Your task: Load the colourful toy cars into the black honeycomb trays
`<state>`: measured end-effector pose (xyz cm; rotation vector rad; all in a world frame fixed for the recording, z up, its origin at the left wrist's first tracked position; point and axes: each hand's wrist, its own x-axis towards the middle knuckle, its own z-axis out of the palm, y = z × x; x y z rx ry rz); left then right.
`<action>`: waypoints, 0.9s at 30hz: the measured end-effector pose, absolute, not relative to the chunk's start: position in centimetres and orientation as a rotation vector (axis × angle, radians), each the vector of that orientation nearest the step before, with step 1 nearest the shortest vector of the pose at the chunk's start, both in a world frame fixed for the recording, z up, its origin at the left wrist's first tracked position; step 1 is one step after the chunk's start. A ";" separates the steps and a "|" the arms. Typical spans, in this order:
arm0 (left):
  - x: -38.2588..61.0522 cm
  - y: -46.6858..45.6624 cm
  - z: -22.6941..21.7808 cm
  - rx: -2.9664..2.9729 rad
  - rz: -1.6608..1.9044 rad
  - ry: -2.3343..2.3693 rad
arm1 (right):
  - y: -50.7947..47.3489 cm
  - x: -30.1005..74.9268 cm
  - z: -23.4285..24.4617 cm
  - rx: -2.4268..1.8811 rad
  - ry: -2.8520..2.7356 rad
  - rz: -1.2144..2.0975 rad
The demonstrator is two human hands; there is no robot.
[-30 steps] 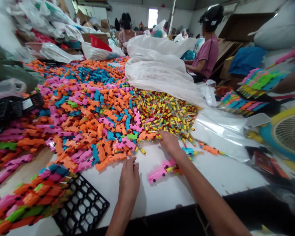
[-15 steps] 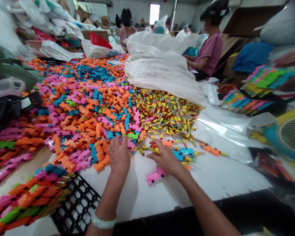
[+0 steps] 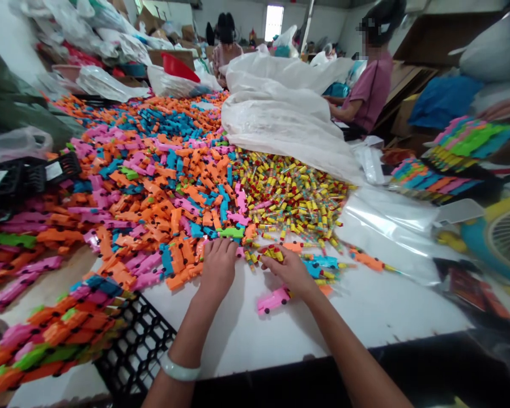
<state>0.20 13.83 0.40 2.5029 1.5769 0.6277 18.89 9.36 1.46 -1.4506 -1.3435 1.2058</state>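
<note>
At the near edge of the pile, my left hand (image 3: 219, 265) has its fingers curled down on a pink toy car (image 3: 240, 252); its fingertips are partly hidden. My right hand (image 3: 289, 271), to the right, is closed on small yellow tubes with red ends (image 3: 273, 253). A few more such tubes (image 3: 250, 259) lie between the hands. Below my right hand a pink toy car (image 3: 273, 300) rests on the white tabletop (image 3: 238, 345). Just beyond it are blue cars (image 3: 323, 262) with clear-tipped tubes attached.
Loose toy cars (image 3: 148, 198) cover the left; yellow tubes (image 3: 293, 195) are heaped under a white plastic sack (image 3: 280, 113). A black lattice tray (image 3: 140, 340) stands front left beside stacked cars (image 3: 59, 328). A fan (image 3: 505, 238) is at right. Two people sit across the table.
My left hand has moved slightly right, and the pink car beside its fingers has shifted with it. My right hand keeps the yellow tubes, its fingers drawn closer together. The view has swung slightly left.
</note>
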 end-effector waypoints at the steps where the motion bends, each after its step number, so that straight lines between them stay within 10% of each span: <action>1: 0.0 13.7 0.5 2.478 0.650 1.575 | 9.2 19.0 1.5 -1.450 -1.309 1.219; 27: -2.7 2.4 2.0 0.895 0.708 1.157 | 3.9 17.3 1.8 -1.134 -1.781 1.215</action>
